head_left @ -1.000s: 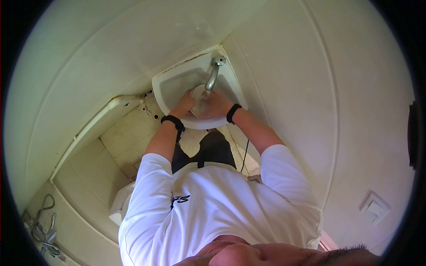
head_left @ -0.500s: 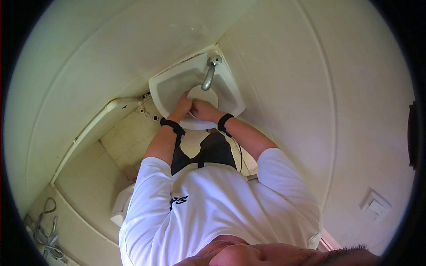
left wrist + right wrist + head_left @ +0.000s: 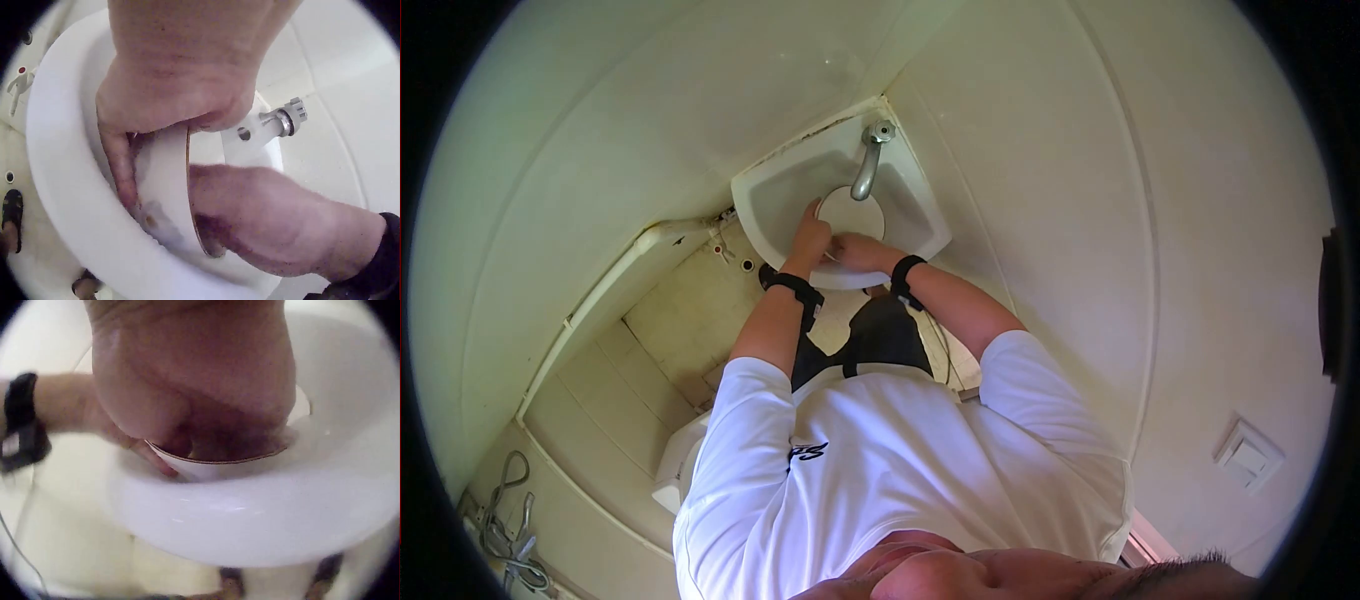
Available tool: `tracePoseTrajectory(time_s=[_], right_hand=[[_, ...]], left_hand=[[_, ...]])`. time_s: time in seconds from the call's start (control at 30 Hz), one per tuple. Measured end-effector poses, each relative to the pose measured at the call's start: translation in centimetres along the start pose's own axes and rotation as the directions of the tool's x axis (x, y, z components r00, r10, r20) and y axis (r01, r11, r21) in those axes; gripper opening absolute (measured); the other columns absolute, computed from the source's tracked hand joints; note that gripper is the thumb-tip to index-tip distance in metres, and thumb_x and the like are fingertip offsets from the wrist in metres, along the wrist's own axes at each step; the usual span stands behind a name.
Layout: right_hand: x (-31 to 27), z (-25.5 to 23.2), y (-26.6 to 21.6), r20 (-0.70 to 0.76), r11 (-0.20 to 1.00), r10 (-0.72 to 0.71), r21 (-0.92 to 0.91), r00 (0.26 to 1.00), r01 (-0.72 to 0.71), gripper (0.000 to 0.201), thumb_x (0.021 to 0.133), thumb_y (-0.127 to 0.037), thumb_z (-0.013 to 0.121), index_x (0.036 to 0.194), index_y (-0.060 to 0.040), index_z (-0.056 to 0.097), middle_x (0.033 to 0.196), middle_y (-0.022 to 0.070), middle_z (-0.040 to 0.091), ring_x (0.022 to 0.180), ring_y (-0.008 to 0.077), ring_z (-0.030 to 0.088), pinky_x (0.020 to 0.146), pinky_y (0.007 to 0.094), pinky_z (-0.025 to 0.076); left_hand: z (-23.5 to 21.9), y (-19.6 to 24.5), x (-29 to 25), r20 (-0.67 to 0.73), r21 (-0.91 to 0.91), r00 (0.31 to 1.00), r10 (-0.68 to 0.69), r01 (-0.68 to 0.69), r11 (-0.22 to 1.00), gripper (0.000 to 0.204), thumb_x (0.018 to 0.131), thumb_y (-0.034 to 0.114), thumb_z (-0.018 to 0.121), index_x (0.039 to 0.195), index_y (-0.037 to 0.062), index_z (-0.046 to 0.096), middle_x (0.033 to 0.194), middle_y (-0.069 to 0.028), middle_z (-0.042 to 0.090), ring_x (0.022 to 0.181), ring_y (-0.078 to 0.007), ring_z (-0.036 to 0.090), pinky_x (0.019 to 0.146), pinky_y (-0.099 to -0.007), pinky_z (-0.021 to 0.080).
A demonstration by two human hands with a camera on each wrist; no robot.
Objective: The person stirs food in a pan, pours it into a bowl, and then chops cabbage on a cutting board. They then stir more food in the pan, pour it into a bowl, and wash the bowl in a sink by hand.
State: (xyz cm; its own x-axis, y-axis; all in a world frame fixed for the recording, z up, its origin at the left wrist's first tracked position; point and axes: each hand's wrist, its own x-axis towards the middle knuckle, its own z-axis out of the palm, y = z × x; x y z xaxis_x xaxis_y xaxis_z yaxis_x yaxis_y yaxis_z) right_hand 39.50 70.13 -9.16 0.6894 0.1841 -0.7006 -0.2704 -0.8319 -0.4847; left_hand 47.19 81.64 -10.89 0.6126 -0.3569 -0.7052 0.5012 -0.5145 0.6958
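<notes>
A round white bowl (image 3: 855, 212) with a thin brown rim is held tilted inside the washbasin (image 3: 760, 192). My left hand (image 3: 812, 238) grips it at the left side; in the left wrist view its fingers (image 3: 125, 181) lie along the outside of the bowl (image 3: 165, 194), which has greyish marks. At the near edge, my right hand (image 3: 860, 252) reaches over the rim with its fingers inside the bowl, as the right wrist view shows. Those fingers are mostly hidden, and I cannot tell whether they hold anything.
A metal tap (image 3: 867, 172) reaches over the basin from its far corner, its spout close above the bowl. Walls meet behind the basin. A white pipe (image 3: 655, 240) runs along the left wall. A light switch (image 3: 1250, 455) is on the right wall.
My right hand has moved from the bowl's right side toward its near edge, uncovering more of the inside. My left hand still holds the bowl at the left, its forearm slightly shifted.
</notes>
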Motion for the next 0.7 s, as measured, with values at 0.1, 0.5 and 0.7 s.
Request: tracePoseTrajectory(time_s=[0.1, 0.5, 0.7], right_hand=[[0.1, 1.3, -1.0, -0.156, 0.571, -0.015, 0.810, 0.988, 0.137, 0.033, 0.086, -0.018, 0.050, 0.106, 0.0041, 0.065, 0.109, 0.0196, 0.066, 0.103, 0.0372, 0.061, 0.096, 0.0424, 0.044], [-4.0, -2.8, 4.8, -0.233, 0.796, -0.344, -0.586, 0.910, 0.152, 0.084, 0.073, -0.076, 0.055, 0.111, -0.0025, 0.068, 0.116, 0.0138, 0.064, 0.119, 0.0261, 0.053, 0.105, 0.0360, 0.038], [-3.9, -0.6, 1.2, 0.007, 0.994, -0.082, -0.074, 0.997, 0.083, 0.059, 0.085, -0.053, 0.054, 0.103, 0.0004, 0.070, 0.095, 0.0227, 0.067, 0.095, 0.0328, 0.064, 0.089, 0.0410, 0.049]], left_hand=[[-0.1, -3.6, 3.4, 0.010, -0.039, 0.997, -0.082, 0.083, 0.996, 0.064, 0.083, 0.003, 0.036, 0.146, 0.0135, 0.037, 0.121, -0.0241, 0.058, 0.093, -0.0395, 0.062, 0.063, -0.0541, 0.055], [-1.8, 3.1, -0.3, 0.198, 0.013, 0.942, -0.270, 0.273, 0.962, 0.066, 0.082, 0.001, 0.036, 0.146, 0.0189, 0.034, 0.126, -0.0202, 0.055, 0.102, -0.0417, 0.063, 0.072, -0.0548, 0.058], [-0.9, 2.4, 0.3, 0.214, -0.091, 0.939, -0.271, 0.295, 0.951, 0.066, 0.082, 0.004, 0.037, 0.146, 0.0194, 0.034, 0.129, -0.0193, 0.053, 0.100, -0.0445, 0.062, 0.072, -0.0577, 0.058]])
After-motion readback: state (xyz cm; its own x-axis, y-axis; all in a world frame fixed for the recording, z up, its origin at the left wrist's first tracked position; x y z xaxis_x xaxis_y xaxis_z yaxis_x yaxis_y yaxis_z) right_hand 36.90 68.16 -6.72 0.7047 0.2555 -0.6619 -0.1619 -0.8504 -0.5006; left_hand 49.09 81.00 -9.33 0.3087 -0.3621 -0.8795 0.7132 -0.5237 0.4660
